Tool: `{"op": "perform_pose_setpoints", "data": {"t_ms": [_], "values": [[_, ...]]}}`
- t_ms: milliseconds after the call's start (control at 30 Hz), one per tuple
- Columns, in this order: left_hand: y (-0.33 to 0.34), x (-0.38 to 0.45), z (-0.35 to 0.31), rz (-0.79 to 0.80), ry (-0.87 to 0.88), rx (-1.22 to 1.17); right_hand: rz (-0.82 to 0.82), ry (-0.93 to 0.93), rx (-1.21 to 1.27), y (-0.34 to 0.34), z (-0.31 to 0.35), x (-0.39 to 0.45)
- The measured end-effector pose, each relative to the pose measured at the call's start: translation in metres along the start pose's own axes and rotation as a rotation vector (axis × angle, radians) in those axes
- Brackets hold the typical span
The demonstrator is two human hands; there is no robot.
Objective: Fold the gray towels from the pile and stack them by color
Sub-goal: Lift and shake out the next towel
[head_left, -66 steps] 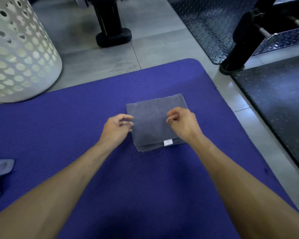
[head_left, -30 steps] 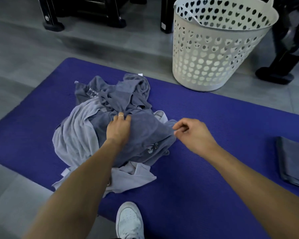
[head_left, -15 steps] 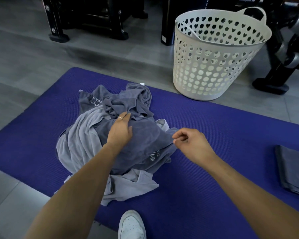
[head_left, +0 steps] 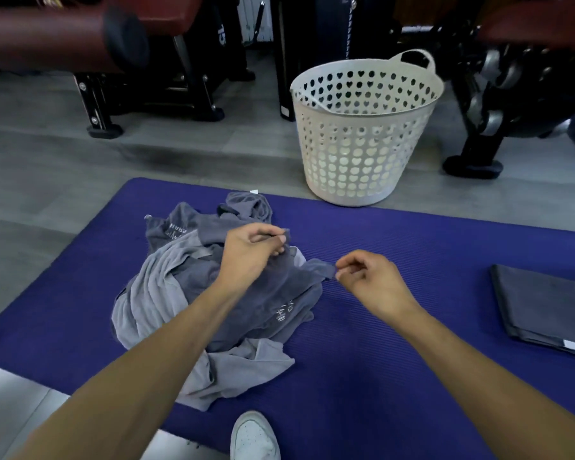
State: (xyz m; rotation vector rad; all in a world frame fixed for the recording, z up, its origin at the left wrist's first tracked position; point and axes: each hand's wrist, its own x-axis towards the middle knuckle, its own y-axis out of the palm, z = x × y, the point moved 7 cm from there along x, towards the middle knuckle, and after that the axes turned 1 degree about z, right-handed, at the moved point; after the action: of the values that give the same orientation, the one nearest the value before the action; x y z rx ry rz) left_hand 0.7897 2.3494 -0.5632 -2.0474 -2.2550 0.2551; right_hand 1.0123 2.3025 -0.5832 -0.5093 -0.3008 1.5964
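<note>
Both our hands pinch a dark gray towel atop the pile on the purple mat.

Our left hand (head_left: pixel 249 250) and right hand (head_left: pixel 369 280) each grasp an edge of the dark gray towel (head_left: pixel 273 293), whose pale lettering is unreadable. The pile (head_left: pixel 166 287) lies on the mat (head_left: pixel 379 360), the folded towel (head_left: pixel 545 307) well right, white basket (head_left: pixel 362 134) beyond.

Left hand (head_left: pixel 251 252), earlier flat on the pile, now with right hand (head_left: pixel 367 280) pinching dark towel (head_left: pixel 279 293) edges.

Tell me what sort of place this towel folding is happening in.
Most likely a gym. A purple exercise mat lies on the gray floor, padded maroon benches on black frames stand behind, and a machine with what look like weight plates is at right.
</note>
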Motion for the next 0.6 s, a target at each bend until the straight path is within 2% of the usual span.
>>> {"op": "perform_pose_setpoints", "data": {"t_ms": [233, 333, 400, 467, 600], "values": [[0.042, -0.093, -0.098, 0.231, 0.08, -0.221, 0.108, -0.159, -0.031, -0.039, 0.013, -0.062], [0.067, -0.123, -0.12, 0.307, 0.083, -0.304, 0.051, -0.242, -0.029, -0.057, 0.024, -0.084], [0.08, -0.132, -0.13, 0.34, 0.071, -0.317, -0.014, -0.227, -0.031, -0.079, 0.022, -0.095], [0.087, -0.131, -0.133, 0.327, 0.066, -0.247, -0.064, -0.174, -0.031, -0.107, 0.018, -0.105], [0.117, -0.127, -0.133, 0.312, 0.122, 0.039, -0.137, -0.173, -0.057, -0.165, 0.029, -0.126]]}}
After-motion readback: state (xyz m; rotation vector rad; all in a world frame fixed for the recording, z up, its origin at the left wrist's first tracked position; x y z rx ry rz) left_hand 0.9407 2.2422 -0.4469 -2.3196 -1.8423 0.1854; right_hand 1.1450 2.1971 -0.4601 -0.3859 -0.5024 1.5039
